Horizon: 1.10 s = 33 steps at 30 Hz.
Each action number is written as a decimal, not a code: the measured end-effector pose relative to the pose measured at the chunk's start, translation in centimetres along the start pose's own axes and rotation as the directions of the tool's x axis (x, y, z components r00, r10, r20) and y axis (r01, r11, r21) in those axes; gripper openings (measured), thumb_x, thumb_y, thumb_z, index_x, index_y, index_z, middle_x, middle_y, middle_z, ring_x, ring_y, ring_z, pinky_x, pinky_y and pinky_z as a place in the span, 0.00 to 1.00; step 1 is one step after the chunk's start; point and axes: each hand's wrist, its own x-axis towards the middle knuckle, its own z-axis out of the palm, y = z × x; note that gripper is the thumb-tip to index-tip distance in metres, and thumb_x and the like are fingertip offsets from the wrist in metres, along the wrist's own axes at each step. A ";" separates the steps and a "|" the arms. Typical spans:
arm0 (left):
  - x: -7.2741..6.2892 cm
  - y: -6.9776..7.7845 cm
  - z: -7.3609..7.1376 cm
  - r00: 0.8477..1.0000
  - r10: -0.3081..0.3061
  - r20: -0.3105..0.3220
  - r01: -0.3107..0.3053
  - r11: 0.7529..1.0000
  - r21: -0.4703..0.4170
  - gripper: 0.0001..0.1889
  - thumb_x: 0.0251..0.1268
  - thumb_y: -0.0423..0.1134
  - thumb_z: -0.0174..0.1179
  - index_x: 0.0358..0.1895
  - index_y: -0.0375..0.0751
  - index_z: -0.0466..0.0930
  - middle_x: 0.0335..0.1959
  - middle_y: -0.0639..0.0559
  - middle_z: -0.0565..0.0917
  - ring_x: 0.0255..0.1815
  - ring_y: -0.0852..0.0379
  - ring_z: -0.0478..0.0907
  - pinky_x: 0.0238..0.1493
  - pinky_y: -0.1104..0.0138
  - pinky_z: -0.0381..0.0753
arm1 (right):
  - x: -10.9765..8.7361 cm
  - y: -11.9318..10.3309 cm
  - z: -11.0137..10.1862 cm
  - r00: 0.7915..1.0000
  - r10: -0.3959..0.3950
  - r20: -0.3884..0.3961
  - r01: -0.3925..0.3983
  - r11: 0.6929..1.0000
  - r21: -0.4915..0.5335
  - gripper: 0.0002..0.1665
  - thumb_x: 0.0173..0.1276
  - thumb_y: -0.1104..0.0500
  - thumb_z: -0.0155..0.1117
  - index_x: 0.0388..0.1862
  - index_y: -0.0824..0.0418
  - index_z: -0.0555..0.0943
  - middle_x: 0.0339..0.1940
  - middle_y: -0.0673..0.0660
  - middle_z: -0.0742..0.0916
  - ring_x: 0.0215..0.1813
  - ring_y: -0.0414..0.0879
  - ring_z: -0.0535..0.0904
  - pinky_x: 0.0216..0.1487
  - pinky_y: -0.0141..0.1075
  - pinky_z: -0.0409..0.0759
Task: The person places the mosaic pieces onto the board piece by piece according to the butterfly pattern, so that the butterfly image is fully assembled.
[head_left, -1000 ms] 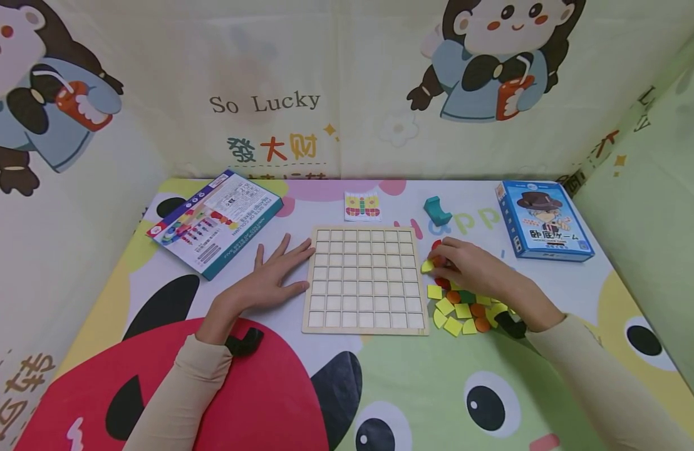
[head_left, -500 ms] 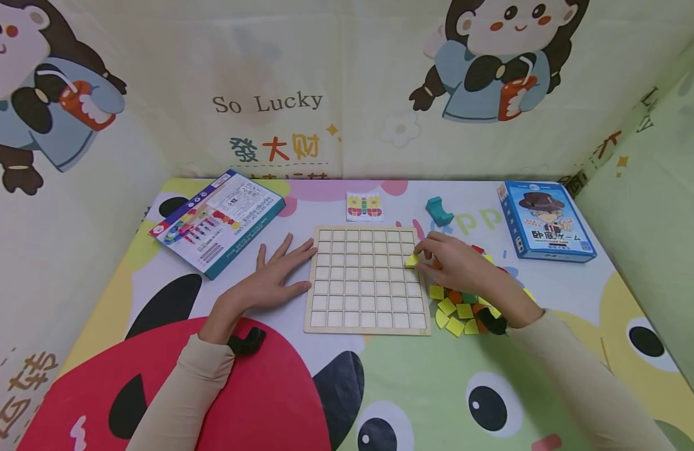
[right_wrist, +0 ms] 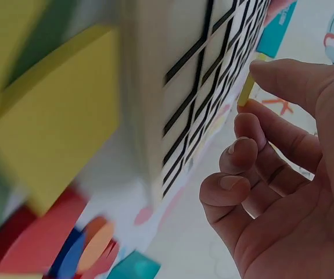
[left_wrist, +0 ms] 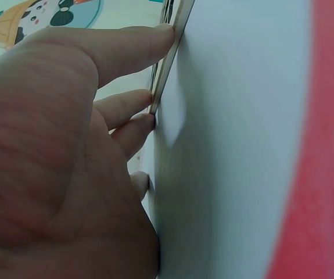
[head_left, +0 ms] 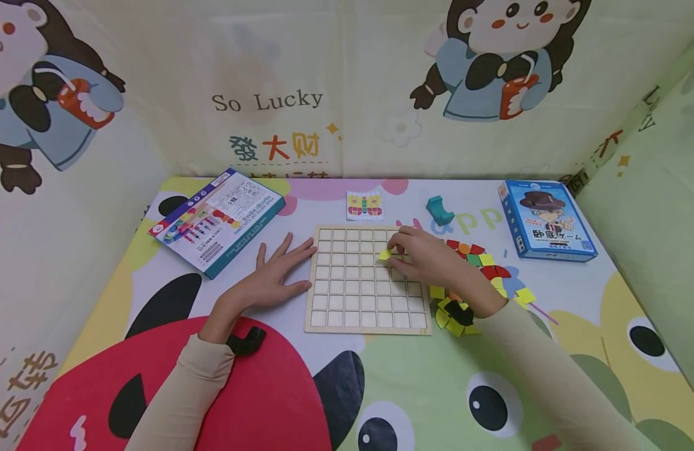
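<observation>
A light wooden grid board (head_left: 351, 302) lies in the middle of the table, its square cells bare. My right hand (head_left: 428, 257) is over the board's right half and pinches a small yellow tile (head_left: 384, 255) between thumb and index finger. In the right wrist view that yellow tile (right_wrist: 250, 82) shows edge-on, with the other fingers loosely curled below. My left hand (head_left: 274, 275) lies spread at the board's left edge. In the left wrist view, thumb and fingertips of the left hand (left_wrist: 97, 133) touch the side of the board (left_wrist: 169, 64).
Loose yellow, red, orange and green pieces (head_left: 488, 269) lie right of the board, partly under my right forearm. A butterfly pattern card (head_left: 365, 206) and a teal curved block (head_left: 440, 211) sit behind. Boxes stand left (head_left: 218, 222) and right (head_left: 547, 219).
My right hand has carried the yellow tile leftward from the loose pieces, across the board's right edge and over the grid. The left hand stays where it was.
</observation>
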 end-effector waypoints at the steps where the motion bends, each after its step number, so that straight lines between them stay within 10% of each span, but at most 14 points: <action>1: 0.0 0.0 0.0 1.000 -0.001 0.001 0.001 1.000 0.001 0.45 0.70 0.54 0.66 0.87 0.56 0.55 0.90 0.53 0.52 0.92 0.39 0.31 0.80 0.29 0.17 | 0.3 -0.2 0.1 1.000 0.000 0.001 0.000 1.000 0.007 0.19 0.70 0.52 0.76 0.55 0.60 0.87 0.46 0.56 0.87 0.47 0.48 0.82 0.48 0.40 0.88; 33: 0.2 -0.3 -0.2 1.000 0.006 0.012 -0.005 0.999 -0.051 0.43 0.72 0.51 0.66 0.86 0.55 0.57 0.90 0.53 0.52 0.92 0.40 0.29 0.79 0.29 0.15 | 9.4 -6.9 2.8 0.996 -0.027 0.087 0.026 1.000 0.014 0.17 0.76 0.53 0.67 0.56 0.61 0.86 0.52 0.56 0.86 0.43 0.46 0.81 0.47 0.37 0.84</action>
